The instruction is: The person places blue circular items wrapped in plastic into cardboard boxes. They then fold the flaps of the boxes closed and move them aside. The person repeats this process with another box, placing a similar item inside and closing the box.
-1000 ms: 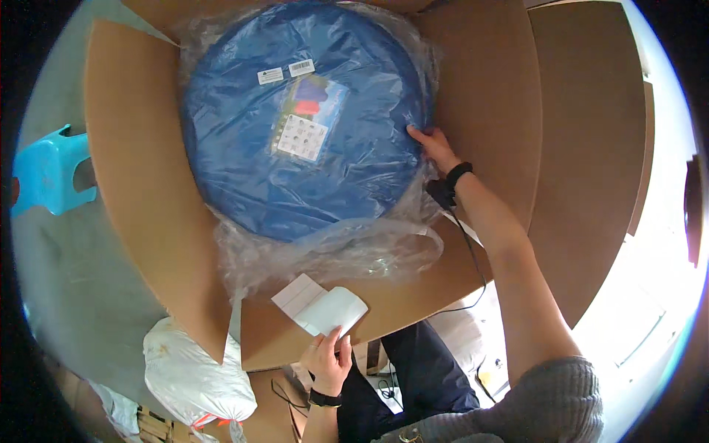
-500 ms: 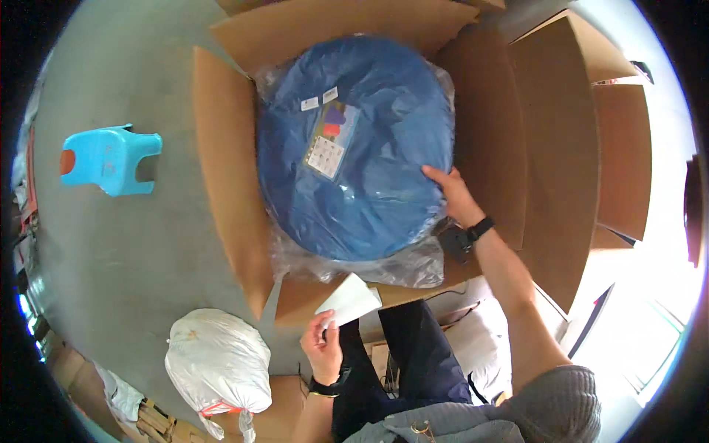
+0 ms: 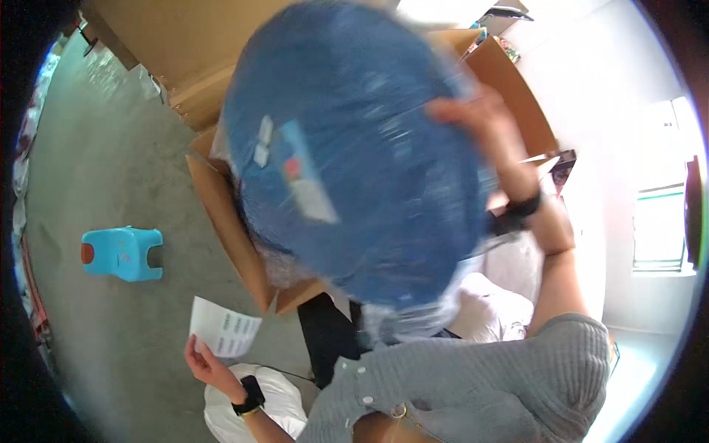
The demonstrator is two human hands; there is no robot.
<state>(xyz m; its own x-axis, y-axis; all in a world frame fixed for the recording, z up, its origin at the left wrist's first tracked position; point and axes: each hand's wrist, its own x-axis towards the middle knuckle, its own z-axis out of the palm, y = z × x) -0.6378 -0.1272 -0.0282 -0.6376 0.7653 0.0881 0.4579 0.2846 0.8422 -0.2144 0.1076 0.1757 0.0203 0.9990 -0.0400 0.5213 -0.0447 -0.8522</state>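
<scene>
A large round, flat blue package (image 3: 362, 170) in clear plastic is raised out of the cardboard box (image 3: 229, 229) and tilted, close to me. My right hand (image 3: 487, 129), blurred by motion, grips its right edge, thumb on the face. Small white labels (image 3: 264, 140) and a printed insert card (image 3: 309, 188) show on the package. In my left hand (image 3: 214, 373), held out at the lower left, is a white sheet of printed stickers (image 3: 221, 325), pinched at its lower edge. The package hides most of the box's inside.
A blue plastic step stool (image 3: 124, 253) stands on the grey floor at left. Below my left hand lies a full white bag (image 3: 255, 399). Another white sack (image 3: 487, 310) is beside my legs; more cardboard (image 3: 177, 44) stands behind.
The blue package has come up out of the box toward me, held by my right hand. My left hand has moved left with the sticker sheet, and the view has shifted.
</scene>
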